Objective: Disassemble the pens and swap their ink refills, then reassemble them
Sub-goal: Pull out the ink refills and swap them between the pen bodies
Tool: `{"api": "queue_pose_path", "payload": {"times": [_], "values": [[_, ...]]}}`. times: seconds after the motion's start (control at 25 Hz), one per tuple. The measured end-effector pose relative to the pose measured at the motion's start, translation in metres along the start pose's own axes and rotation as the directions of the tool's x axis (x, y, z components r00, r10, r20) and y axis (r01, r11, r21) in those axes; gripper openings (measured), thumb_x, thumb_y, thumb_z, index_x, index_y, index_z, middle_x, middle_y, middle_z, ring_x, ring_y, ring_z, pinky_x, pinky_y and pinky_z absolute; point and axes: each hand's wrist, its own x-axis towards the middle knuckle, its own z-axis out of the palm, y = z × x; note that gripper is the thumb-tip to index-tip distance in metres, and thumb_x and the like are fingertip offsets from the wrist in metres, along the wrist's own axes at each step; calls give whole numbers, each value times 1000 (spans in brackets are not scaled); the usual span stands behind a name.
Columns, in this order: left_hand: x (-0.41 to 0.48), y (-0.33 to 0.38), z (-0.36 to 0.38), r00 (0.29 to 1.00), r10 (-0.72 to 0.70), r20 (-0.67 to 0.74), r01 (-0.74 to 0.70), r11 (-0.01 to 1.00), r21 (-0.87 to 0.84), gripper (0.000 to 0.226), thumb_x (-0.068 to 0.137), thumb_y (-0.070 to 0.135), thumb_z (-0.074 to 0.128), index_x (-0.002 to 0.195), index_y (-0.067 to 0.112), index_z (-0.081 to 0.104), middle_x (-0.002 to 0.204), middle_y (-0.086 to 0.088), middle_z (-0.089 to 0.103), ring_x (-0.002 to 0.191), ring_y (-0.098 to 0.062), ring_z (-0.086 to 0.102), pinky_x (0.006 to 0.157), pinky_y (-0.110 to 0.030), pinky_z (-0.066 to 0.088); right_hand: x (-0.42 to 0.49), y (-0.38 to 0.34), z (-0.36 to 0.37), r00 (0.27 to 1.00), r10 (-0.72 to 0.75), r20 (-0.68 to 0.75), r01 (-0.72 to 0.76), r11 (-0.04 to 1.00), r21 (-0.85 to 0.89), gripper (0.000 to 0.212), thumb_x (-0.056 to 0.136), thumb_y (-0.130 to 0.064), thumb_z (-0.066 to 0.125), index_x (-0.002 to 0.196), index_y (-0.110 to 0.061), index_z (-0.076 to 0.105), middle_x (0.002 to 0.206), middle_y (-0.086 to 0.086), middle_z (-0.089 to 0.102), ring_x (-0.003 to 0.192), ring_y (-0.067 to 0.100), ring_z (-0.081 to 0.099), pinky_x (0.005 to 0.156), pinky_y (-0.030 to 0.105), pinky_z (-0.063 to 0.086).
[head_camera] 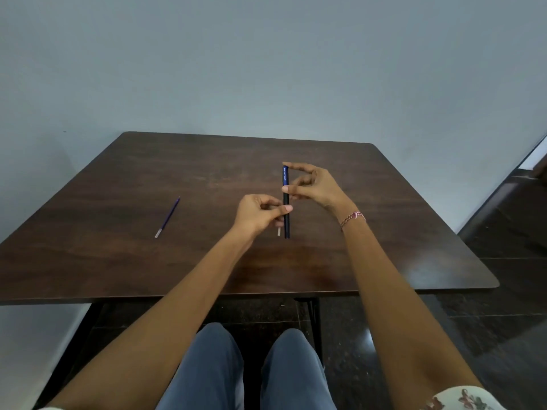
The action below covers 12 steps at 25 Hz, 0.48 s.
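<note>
A dark blue pen barrel [286, 202] with white lettering is held upright above the middle of the brown table [118, 261]. My right hand [313, 186] pinches its upper part between thumb and forefinger. My left hand [259, 216] grips its lower part with thumb and fingers. A thin pale-ended refill [278, 232] pokes out below my left hand, beside the barrel. A second blue refill [167, 217] with a clear end lies loose on the table at the left.
A pale blue wall stands right behind the table's far edge. Dark floor tiles show at the right and under the table. My knees in blue trousers are below the table's near edge.
</note>
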Motion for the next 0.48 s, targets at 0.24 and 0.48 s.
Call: {"api": "queue_pose_path", "payload": {"times": [0.24, 0.48], "values": [[18, 0, 75, 983, -180, 25, 181, 983, -23, 29, 77, 4, 75, 99, -13, 64, 73, -14, 65, 45, -5, 62, 46, -17, 53, -4, 18, -59, 969, 186, -164, -192, 981, -21, 31, 96, -20, 54, 121, -4, 63, 75, 2, 64, 60, 6, 63, 60, 14, 54], [38, -4, 139, 941, -337, -10, 337, 941, -22, 22, 73, 1, 79, 66, 6, 59, 67, -7, 62, 54, -12, 62, 42, -18, 52, -1, 47, -110, 921, 311, -233, -343, 933, -109, 42, 100, -33, 43, 110, 0, 67, 73, 5, 63, 63, 11, 59, 64, 18, 50]]}}
